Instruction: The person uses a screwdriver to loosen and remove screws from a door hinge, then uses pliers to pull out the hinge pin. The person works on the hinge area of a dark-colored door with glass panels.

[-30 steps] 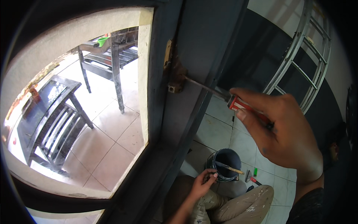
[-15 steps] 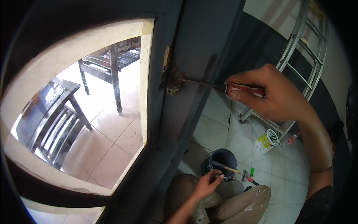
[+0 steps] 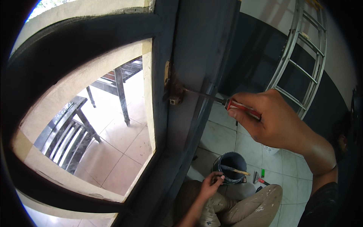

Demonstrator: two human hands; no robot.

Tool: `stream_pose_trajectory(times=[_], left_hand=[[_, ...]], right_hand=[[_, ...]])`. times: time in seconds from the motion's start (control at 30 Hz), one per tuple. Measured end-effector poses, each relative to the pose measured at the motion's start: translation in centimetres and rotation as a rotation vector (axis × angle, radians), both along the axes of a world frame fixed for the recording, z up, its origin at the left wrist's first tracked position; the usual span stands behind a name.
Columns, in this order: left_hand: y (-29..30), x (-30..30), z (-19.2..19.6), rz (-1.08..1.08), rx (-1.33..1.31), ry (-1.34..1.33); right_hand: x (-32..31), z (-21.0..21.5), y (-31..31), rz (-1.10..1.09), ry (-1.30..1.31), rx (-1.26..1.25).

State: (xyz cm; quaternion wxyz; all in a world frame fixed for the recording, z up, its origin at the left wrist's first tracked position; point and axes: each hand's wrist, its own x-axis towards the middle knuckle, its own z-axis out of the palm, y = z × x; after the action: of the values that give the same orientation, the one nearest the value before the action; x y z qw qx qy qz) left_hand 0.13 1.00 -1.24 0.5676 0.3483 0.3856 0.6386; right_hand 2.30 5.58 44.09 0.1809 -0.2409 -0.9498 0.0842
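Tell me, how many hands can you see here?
2. One hand is at right, gripping a red-handled screwdriver whose tip meets the door hinge. Another hand is lower down, by the paint bucket. Others may be out of view.

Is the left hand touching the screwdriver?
No, the left hand rests low by the bucket, while only the right hand grips the screwdriver.

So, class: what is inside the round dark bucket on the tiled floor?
Inside the round dark bucket lies a pale-handled tool, resting across its rim. The bucket's bottom is dark, so any contents cannot be made out.
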Motion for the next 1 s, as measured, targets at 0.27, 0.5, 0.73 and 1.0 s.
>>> stream_pose_trajectory(times=[0.27,0.5,0.73,1.0], left_hand=[[0.4,0.0,-1.1,-0.007,-0.017,-0.085],[0.1,-0.3,0.0,-0.015,-0.045,-0.064],[0.0,0.5,0.7,-0.019,-0.031,-0.077],[-0.4,1.1,2.1,-0.071,-0.03,0.071]], right_hand=[[-0.5,-0.6,-0.8,-0.106,-0.033,-0.044],[-0.7,-0.4,-2.1,-0.18,-0.051,-0.139],[-1.9,1.8,-2.7,-0.26,-0.184,-0.181],[-0.6,1.7,1.6,-0.108,-0.106,-0.13]])
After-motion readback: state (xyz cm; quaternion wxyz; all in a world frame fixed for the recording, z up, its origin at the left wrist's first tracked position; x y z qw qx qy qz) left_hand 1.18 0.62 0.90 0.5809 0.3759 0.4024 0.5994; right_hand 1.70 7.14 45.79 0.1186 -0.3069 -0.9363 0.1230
